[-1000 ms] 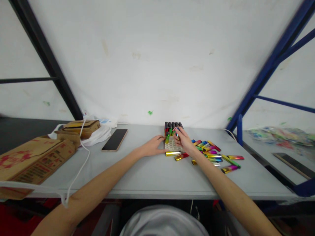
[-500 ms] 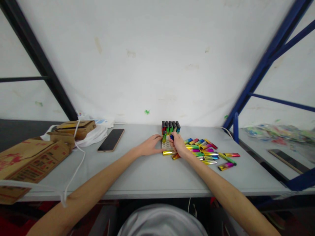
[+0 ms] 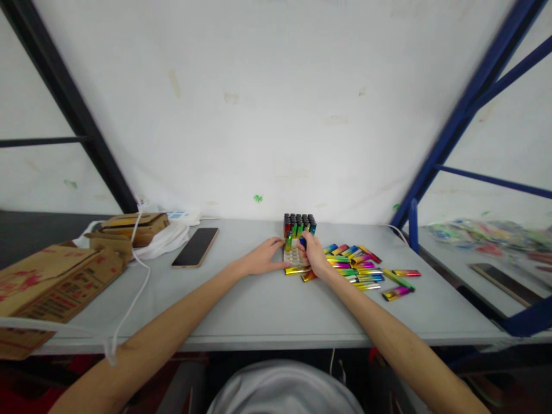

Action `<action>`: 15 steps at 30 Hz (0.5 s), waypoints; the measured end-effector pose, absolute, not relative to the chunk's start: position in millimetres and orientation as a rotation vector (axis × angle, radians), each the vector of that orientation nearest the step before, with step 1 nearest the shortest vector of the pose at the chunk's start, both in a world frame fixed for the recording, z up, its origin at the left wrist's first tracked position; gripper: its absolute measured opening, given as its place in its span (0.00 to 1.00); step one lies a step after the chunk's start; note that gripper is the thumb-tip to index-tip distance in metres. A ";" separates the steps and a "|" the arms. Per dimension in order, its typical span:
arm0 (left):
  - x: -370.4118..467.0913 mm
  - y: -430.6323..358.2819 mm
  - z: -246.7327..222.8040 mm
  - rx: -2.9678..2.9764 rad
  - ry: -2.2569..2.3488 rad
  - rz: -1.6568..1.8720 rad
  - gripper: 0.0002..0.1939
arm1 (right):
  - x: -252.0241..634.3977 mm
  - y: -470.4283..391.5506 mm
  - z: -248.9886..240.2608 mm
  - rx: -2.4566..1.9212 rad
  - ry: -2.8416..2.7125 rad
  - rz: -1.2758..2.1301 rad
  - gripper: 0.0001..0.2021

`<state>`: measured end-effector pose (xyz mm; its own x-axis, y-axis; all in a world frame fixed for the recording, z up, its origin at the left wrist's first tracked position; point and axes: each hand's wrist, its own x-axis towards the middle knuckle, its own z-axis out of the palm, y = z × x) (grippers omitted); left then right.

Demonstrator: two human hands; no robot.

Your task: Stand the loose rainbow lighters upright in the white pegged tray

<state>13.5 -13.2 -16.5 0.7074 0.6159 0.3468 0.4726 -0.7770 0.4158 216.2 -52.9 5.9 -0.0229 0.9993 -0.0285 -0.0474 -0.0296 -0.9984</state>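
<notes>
A pale tray point(image 3: 294, 258) with round holes stands in the middle of the table. Upright lighters point(image 3: 299, 221) with black tops fill its back rows, and a single green-gold lighter point(image 3: 288, 241) stands in front of them at the left. My left hand point(image 3: 264, 257) lies along the tray's left front corner, thumb and fingers spread, touching its edge. Over the tray's right side, my right hand point(image 3: 314, 253) is closed around a lighter point(image 3: 303, 242) whose dark blue end shows above the fist; the rest of it is hidden.
Loose shiny lighters point(image 3: 362, 264) lie in a heap right of the tray. On the left are a phone point(image 3: 195, 247), an open cardboard box point(image 3: 56, 282) and a white cable point(image 3: 137, 293). A blue metal frame point(image 3: 431, 155) rises at the right, a white wall point(image 3: 276, 115) behind.
</notes>
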 end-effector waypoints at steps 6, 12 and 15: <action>13.9 -13.4 -16.2 2.632 0.861 0.672 0.36 | 216.0 -54.4 5.7 -1.191 -1.246 1.201 0.23; 13.7 -12.8 -16.1 2.638 0.850 0.672 0.34 | 216.5 -51.4 0.4 -1.166 -1.316 1.167 0.32; 13.7 -13.7 -15.0 2.633 0.848 0.660 0.34 | 218.5 -49.5 0.3 -1.069 -1.398 1.076 0.34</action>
<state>13.7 -13.7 -15.0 0.7209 0.6080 0.3327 0.4719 -0.7821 0.4070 218.5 -49.5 0.3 -0.0771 0.9769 0.1993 0.0576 0.2039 -0.9773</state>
